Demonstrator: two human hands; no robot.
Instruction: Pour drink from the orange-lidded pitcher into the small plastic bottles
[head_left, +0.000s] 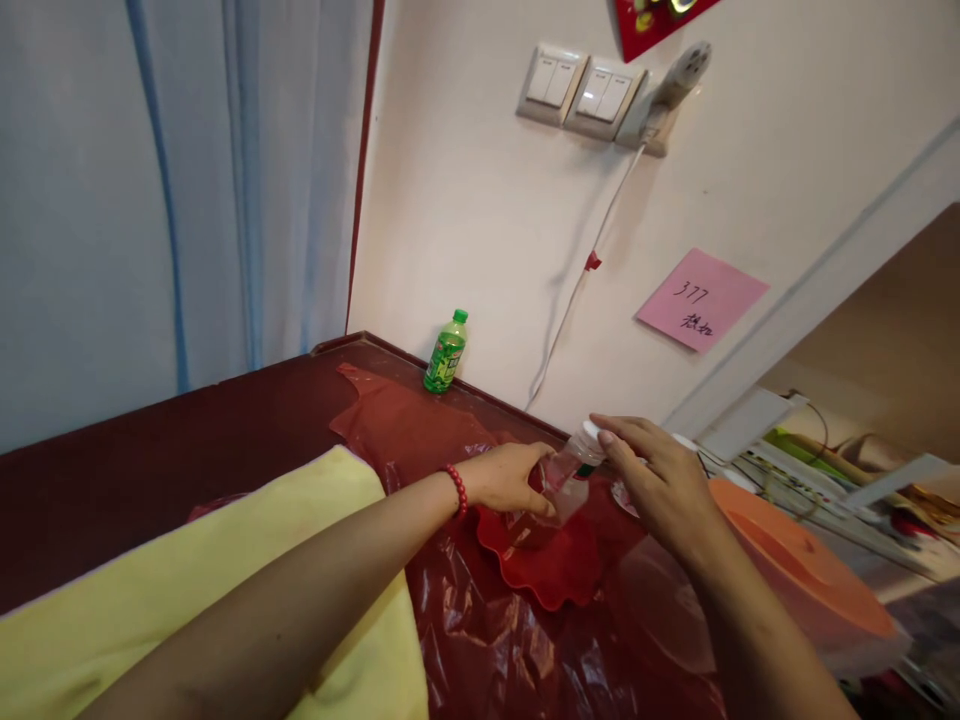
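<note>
A clear bottle (568,466) with a white cap (591,432) is tilted above a red scalloped dish (551,572). My left hand (517,480), with a red bead bracelet at the wrist, has its fingers wrapped round the bottle's body. The fingertips of my right hand (652,470) are closed on the white cap. Under the bottle, a translucent piece in or over the dish is partly hidden by my left hand.
A yellow cloth (322,520) covers the table's left front. A green bottle (446,352) stands by the wall. Red plastic film (480,640) lies under the dish. On the right sits a container with an orange lid (810,560); a white cord (574,290) hangs down the wall.
</note>
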